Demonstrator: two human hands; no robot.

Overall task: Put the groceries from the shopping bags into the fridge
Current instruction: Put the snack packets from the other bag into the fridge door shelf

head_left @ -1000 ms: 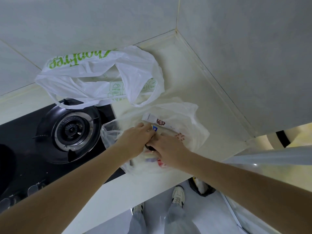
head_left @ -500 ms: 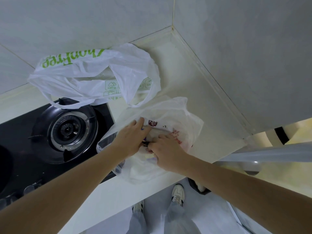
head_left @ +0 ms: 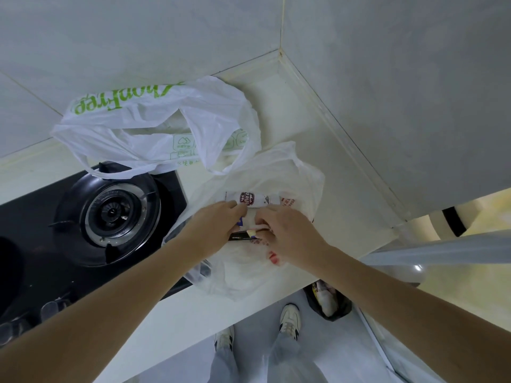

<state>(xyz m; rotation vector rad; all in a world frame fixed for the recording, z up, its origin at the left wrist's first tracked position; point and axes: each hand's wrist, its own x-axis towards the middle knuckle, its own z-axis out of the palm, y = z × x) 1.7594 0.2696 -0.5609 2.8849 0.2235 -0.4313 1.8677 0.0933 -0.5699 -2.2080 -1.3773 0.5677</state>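
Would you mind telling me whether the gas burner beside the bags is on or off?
Off, as far as can be seen: the burner shows no flame, and the green-print bag drapes over its rear edge.

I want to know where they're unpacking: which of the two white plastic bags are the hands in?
The thin white plastic bag with red print, nearest the counter edge; the green-lettered bag lies untouched behind.

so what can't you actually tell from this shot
- Head view: the items in the near bag are mostly covered by the left hand, the right hand and cloudy plastic; only a white packet shows.
- The green-lettered bag: folds hide its contents.
- Each hand's grip: fingertips are buried among the items.
- The fridge: not clearly in view.
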